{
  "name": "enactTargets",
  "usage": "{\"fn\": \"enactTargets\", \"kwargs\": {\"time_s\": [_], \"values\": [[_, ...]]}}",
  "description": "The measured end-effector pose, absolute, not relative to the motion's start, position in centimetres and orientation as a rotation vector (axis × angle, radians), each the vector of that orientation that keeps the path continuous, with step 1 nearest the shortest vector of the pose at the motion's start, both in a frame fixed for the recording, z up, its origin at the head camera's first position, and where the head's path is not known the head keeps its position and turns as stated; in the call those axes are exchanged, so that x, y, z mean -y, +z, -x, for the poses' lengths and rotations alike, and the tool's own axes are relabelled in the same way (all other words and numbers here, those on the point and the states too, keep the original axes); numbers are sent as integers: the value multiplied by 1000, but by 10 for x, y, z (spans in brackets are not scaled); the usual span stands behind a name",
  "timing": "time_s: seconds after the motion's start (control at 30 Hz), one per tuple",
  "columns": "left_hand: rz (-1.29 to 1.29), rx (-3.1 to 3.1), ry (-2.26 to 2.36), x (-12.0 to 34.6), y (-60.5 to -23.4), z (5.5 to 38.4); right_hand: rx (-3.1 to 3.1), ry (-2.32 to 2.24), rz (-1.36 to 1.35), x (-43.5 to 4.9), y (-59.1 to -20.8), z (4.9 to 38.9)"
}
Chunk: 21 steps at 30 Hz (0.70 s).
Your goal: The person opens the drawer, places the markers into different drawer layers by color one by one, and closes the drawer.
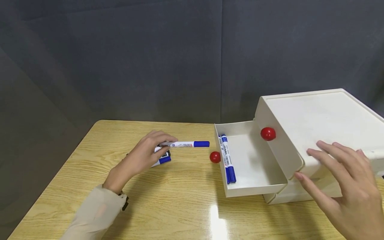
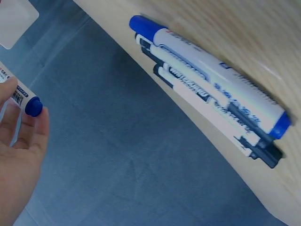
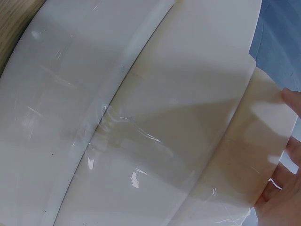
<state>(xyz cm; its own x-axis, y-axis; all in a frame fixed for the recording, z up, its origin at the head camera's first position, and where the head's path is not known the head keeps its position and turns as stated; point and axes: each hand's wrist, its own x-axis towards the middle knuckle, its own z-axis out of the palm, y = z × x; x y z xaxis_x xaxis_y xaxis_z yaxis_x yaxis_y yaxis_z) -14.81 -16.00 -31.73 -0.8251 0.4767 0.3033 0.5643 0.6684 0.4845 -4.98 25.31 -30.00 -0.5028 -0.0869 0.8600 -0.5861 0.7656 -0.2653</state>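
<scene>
1. Left hand: thumb and fingers pinch a marker near its rear end.
2. Marker appearance: white barrel with small print and a red patch, long blue cap; the left wrist view shows a barcode and a blue end plug.
3. Marker position: roughly level above the table, cap directed toward the drawer, outside it.
4. Drawer, pulled out, contains two blue-capped markers side by side along its front wall.
5. Right hand: fingers extended, ungripped, resting at the edge of the white cabinet.
</scene>
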Motion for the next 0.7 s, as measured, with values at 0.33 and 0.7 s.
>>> {"fn": "enactTargets", "kwargs": {"time_s": [0.33, 0.7], "values": [[897, 2708, -890, 147, -306, 151, 2019, 684, -514, -253, -300, 50], [958, 2685, -873, 134, -297, 155, 2007, 679, -512, -252, -300, 51]]}}
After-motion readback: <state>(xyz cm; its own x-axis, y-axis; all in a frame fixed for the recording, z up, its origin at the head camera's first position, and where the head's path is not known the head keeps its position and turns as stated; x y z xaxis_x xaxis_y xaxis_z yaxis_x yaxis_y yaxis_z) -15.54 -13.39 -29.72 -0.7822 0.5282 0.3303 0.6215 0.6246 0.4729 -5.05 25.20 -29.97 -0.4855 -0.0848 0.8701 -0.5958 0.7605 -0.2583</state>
